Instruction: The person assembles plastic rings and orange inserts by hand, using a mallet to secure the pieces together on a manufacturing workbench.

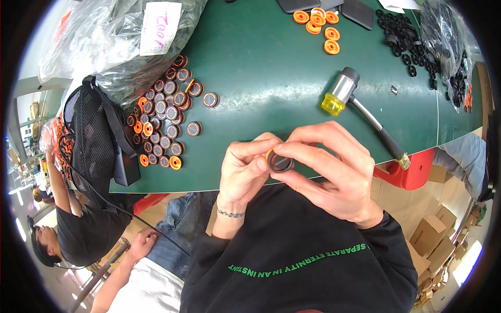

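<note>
Just over the table's near edge, both my hands hold one small round cap (281,164), black with an orange rim. My left hand (242,169) pinches its left side between thumb and fingers. From the right, my right hand (334,172) grips it with thumb and fingertips. A heap of similar black and orange caps (169,112) lies on the green table (250,78), left of my hands. Right of them rests a mallet (344,86) with a yellow face, a black face and a dark grip. Several loose orange discs (317,20) are at the far side.
A clear plastic bag (120,47) and a black mesh bag (90,135) stand at the left. Small black rings (402,41) are spread at far right beside another plastic bag (443,39). A red stool (415,172) meets the table's right edge. People sit at the left.
</note>
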`<state>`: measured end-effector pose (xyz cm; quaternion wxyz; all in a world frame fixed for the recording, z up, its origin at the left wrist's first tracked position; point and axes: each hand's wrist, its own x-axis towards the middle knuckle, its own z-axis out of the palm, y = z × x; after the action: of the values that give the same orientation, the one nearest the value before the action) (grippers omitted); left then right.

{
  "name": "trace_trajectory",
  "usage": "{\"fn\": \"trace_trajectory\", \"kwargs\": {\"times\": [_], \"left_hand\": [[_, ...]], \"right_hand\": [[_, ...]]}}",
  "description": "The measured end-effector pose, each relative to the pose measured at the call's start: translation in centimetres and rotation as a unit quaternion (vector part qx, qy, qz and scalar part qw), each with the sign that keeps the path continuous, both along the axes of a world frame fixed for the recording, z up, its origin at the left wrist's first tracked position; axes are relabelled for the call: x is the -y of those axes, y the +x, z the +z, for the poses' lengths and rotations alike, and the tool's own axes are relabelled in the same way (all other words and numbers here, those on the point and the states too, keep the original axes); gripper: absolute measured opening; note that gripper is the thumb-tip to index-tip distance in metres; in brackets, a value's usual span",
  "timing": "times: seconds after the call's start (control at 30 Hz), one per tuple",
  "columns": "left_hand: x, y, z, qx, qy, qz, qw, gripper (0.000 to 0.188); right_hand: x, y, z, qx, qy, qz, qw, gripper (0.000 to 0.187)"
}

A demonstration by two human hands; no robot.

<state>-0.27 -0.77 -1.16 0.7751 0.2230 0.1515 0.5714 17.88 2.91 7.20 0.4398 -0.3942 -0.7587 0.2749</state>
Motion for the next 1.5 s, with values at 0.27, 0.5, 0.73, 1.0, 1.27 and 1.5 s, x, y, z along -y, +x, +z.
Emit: {"fn": "trace_trajectory", "kwargs": {"times": [0.27,0.5,0.73,1.0,1.27,1.5], "left_hand": [[0.1,0.2,0.3,0.003,-0.014,0.008,1.000,0.034],[0.1,0.5,1.1,-0.044,-0.021,0.028,0.998,0.032],[0.0,0.7,1.4,-0.026,-0.028,0.031,0.999,0.036],[0.8,1.4,2.8,-0.170,0.014,0.099,0.980,0.036],[0.9,1.6,3.1,-0.319,0.100,0.162,0.928,0.026],[-0.6,1.6,4.0,-0.509,0.059,0.155,0.845,0.021]], "right_hand": [[0.1,0.2,-0.6,0.003,0.037,0.005,0.999,0.046],[0.1,0.0,-1.0,0.009,0.081,-0.013,0.997,0.041],[-0.1,0.1,-1.4,0.015,0.090,-0.016,0.996,0.040],[0.4,1.0,-2.2,-0.156,-0.160,0.054,0.973,0.051],[1.7,1.0,-3.7,-0.244,-0.220,0.050,0.943,0.034],[-0.2,4.1,-2.2,0.028,-0.007,-0.063,0.998,0.054]]}}
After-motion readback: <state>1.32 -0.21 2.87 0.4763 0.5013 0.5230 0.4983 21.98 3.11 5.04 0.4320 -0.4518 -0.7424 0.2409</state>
